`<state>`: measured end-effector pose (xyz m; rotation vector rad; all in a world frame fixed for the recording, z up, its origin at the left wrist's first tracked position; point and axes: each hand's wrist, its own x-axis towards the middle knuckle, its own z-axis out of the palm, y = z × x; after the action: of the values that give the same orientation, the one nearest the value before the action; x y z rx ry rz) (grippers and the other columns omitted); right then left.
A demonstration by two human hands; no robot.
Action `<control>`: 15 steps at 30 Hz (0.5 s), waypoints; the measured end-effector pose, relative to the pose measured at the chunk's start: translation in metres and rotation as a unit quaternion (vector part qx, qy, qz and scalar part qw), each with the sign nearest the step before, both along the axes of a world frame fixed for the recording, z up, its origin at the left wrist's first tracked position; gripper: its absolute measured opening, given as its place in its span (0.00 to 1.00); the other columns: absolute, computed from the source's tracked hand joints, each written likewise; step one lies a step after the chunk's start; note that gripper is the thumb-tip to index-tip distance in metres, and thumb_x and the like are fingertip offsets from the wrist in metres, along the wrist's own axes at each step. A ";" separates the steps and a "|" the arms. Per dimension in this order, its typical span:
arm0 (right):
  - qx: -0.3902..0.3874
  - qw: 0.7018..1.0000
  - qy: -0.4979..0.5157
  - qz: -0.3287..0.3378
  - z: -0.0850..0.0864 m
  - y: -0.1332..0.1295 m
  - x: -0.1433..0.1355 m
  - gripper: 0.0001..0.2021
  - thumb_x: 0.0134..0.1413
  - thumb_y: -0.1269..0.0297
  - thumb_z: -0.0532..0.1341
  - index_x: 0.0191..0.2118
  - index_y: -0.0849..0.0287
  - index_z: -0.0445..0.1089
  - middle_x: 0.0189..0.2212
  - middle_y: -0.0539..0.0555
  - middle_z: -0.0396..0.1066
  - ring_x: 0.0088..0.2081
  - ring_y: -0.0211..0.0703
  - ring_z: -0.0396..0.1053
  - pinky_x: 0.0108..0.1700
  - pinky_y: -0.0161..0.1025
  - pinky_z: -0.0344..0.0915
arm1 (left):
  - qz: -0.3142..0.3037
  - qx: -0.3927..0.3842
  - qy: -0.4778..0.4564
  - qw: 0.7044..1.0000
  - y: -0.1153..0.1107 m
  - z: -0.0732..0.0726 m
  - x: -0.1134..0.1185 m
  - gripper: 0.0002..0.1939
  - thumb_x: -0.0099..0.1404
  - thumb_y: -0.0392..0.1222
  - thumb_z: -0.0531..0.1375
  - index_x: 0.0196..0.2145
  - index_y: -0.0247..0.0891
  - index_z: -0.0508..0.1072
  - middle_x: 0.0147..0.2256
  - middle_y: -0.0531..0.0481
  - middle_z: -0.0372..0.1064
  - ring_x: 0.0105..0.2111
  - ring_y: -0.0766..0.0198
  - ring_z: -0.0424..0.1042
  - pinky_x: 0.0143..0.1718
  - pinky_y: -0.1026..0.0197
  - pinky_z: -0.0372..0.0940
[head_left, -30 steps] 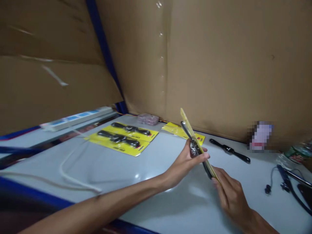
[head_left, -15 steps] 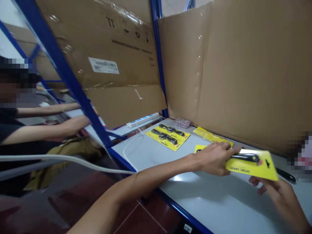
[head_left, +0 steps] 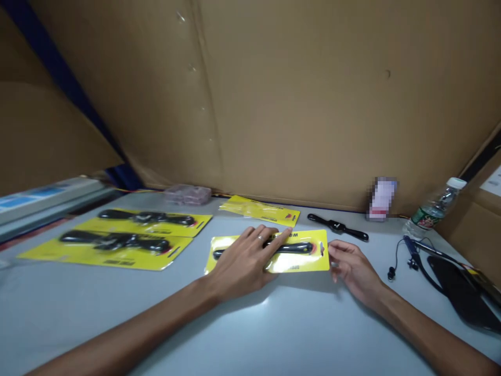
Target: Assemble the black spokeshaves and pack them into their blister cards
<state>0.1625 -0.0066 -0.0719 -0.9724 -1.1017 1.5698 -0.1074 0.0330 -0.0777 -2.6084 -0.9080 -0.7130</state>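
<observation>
My left hand (head_left: 246, 261) lies across the middle of a spokeshave packed on a yellow card (head_left: 297, 248), fingers over its top edge and thumb along the lower side. The tool's black handles stick out on both sides of the hand. At the card's right edge is my right hand (head_left: 354, 269), fingers loosely curled and apart, fingertips beside the edge; whether they touch it is hard to tell. Two more carded spokeshaves, a nearer one (head_left: 113, 241) and a farther one (head_left: 146, 216), lie to the left. Behind lie a yellow card pack (head_left: 260, 210) and a loose black spokeshave (head_left: 337, 227).
Cardboard walls (head_left: 297, 104) close off the back of the grey table (head_left: 164, 324). A clear plastic box (head_left: 188, 195) stands at the back left. On the right are a water bottle (head_left: 432, 209), earphones (head_left: 420, 261), a black flat object (head_left: 464, 292) and a blurred pinkish item (head_left: 381, 198).
My view has swung right, and the neighbouring person has left the picture. The carded spokeshave now lies lower and straighter under my left hand. My right hand has moved from beneath the card to its right edge.
</observation>
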 end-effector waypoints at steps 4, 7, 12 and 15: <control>-0.064 0.995 0.069 0.032 0.004 -0.004 -0.002 0.18 0.46 0.51 0.74 0.31 0.59 0.72 0.27 0.49 0.70 0.23 0.33 0.62 0.18 0.29 0.57 | -0.005 0.019 -0.027 0.999 -0.005 0.001 0.003 0.48 0.61 0.41 0.62 0.72 0.44 0.39 0.50 0.40 0.67 0.45 0.47 0.67 0.46 0.46 0.65; -0.077 0.994 0.071 0.018 0.007 -0.006 -0.003 0.19 0.46 0.50 0.74 0.31 0.59 0.70 0.27 0.49 0.71 0.24 0.33 0.64 0.18 0.29 0.56 | 0.000 0.018 -0.017 1.000 -0.008 0.003 0.004 0.49 0.62 0.41 0.62 0.72 0.44 0.38 0.50 0.40 0.68 0.46 0.47 0.67 0.47 0.47 0.65; -0.056 0.998 0.027 -0.015 0.010 -0.009 -0.002 0.19 0.42 0.51 0.75 0.30 0.59 0.71 0.24 0.48 0.69 0.22 0.32 0.62 0.18 0.29 0.56 | 0.004 0.017 -0.004 1.000 -0.010 0.006 0.006 0.48 0.63 0.44 0.63 0.71 0.43 0.39 0.49 0.40 0.68 0.47 0.47 0.68 0.47 0.48 0.64; -0.008 1.000 -0.018 -0.021 0.012 -0.008 0.002 0.17 0.47 0.50 0.72 0.29 0.59 0.73 0.22 0.47 0.67 0.20 0.32 0.61 0.18 0.30 0.58 | 0.005 0.009 -0.002 1.000 -0.010 0.005 0.006 0.47 0.63 0.44 0.63 0.71 0.42 0.41 0.49 0.40 0.69 0.46 0.46 0.68 0.46 0.48 0.64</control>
<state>0.1644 -0.0148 -0.0599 -1.0330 -1.0882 1.5351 -0.1010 0.0233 -0.0725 -2.5859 -0.9124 -0.7203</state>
